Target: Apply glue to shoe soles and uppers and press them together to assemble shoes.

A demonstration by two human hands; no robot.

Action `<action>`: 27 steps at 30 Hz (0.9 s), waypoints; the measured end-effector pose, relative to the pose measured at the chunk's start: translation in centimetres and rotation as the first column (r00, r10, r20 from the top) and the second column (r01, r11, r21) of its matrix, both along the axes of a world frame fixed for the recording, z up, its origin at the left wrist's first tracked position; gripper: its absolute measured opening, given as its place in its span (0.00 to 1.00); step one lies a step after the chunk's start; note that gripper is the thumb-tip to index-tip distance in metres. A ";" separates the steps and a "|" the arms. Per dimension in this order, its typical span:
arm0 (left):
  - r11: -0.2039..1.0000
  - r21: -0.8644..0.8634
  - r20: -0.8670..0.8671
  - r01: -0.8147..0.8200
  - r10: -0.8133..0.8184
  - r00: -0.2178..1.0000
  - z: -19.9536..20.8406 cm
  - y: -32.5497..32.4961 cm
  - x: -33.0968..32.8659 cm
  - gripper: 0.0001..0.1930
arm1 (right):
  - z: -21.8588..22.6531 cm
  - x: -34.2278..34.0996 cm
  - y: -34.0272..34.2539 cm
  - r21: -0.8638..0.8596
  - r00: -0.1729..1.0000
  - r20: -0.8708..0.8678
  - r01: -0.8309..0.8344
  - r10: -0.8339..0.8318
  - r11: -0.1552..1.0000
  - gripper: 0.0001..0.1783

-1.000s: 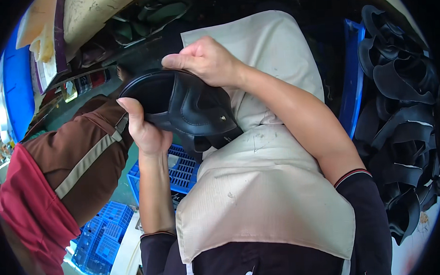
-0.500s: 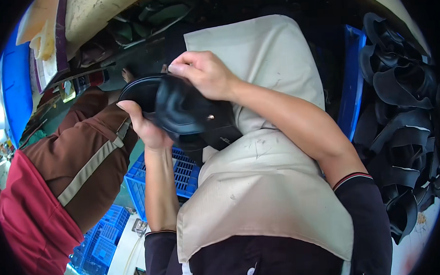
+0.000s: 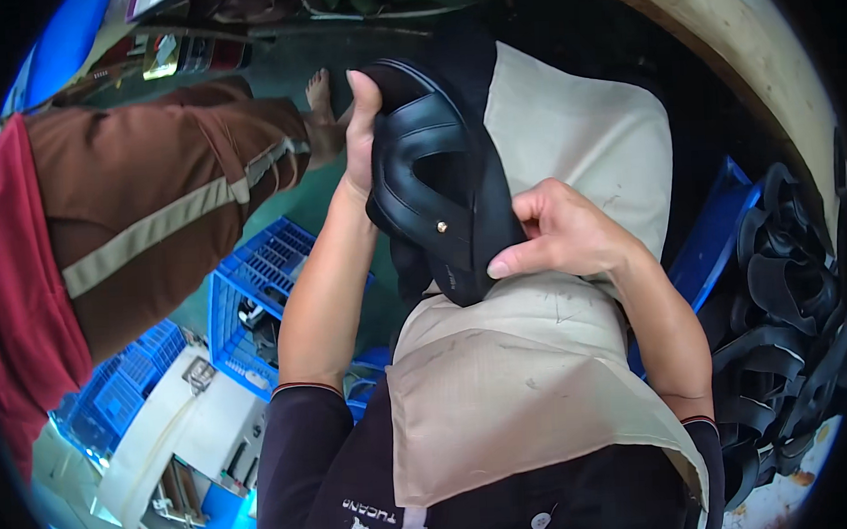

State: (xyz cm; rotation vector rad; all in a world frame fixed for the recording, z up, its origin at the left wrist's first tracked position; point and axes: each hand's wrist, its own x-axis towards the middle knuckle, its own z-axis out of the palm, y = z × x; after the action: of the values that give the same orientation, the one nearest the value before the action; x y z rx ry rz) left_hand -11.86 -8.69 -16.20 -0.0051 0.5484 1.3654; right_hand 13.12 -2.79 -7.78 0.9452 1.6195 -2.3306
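Observation:
A black sandal point(image 3: 419, 165) with wide padded straps, a cut-out between them and a small gold stud lies tilted over my lap. My left hand point(image 3: 362, 135) grips its far left side, thumb up along the edge and the other fingers hidden beneath. My right hand point(image 3: 566, 232) is at its near right edge, thumb and bent fingers closed on the rim of the sole. Under the sandal and my right arm spreads a beige apron point(image 3: 587, 115).
Another person in brown trousers point(image 3: 156, 191) stands close on the left. Blue crates point(image 3: 227, 316) and a white machine point(image 3: 156, 418) are at the lower left. To the right, black shoe parts point(image 3: 775, 296) are heaped beside a blue panel point(image 3: 715, 233).
The sandal has turned upright, its strap face now plainly visible. My right hand has moved from its far end to its near right edge. My view has shifted.

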 end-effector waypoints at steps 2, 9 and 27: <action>0.998 0.057 0.059 0.017 -0.021 0.998 -0.7 -1.3 0.0 0.37 | -0.6 0.1 -0.5 -0.007 0.998 0.020 -0.051 0.051 0.999 0.12; 0.988 0.120 0.115 -0.092 0.078 0.990 -2.0 -3.5 -0.7 0.37 | -2.7 0.3 -0.8 -0.160 1.000 0.022 0.022 -0.019 0.987 0.14; 0.891 -0.047 -0.548 -0.451 0.354 0.758 2.2 -10.4 -0.5 0.36 | -2.2 -3.5 -1.1 -0.021 0.937 -0.290 0.199 -0.196 0.980 0.25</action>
State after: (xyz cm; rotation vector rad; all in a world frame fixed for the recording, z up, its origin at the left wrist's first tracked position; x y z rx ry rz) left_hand -12.34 -19.06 -14.03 0.1181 1.1919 1.7485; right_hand 9.61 -3.91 -10.01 0.8328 1.7079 -2.7119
